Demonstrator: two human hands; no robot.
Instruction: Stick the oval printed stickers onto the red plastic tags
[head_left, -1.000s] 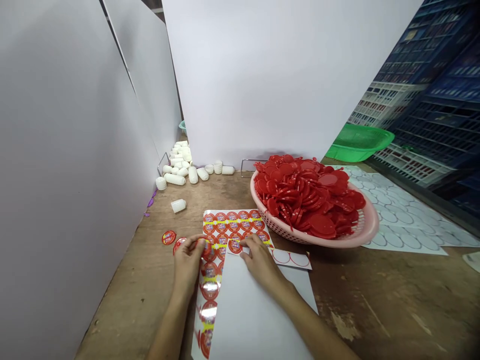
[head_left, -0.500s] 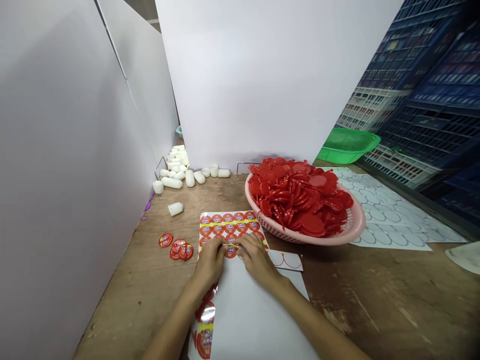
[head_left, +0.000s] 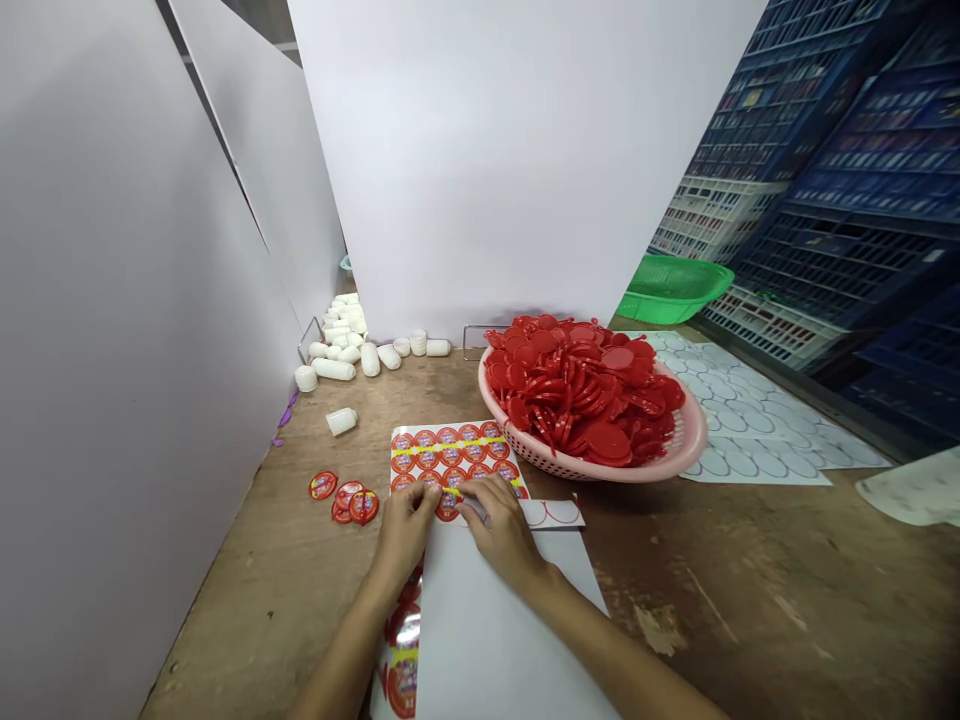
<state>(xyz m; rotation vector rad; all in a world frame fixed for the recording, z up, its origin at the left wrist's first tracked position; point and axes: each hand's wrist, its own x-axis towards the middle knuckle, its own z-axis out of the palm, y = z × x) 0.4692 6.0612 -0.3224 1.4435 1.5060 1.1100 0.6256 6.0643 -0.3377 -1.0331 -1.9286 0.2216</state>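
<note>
Grip of left hand [head_left: 406,514] pinches a thin, flat yellow-marked sticker [head_left: 452,491]; right hand [head_left: 501,518]: closure cannot be told. Uneven pull could crease or tear it.

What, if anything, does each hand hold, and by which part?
Left hand: seemingly a thin printed yellow-and-red sticker, pinched at its left edge. Right hand: cannot be told.

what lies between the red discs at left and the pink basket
In the head view, the sheet of round red stickers lies between, the left hand over its left side.
</note>
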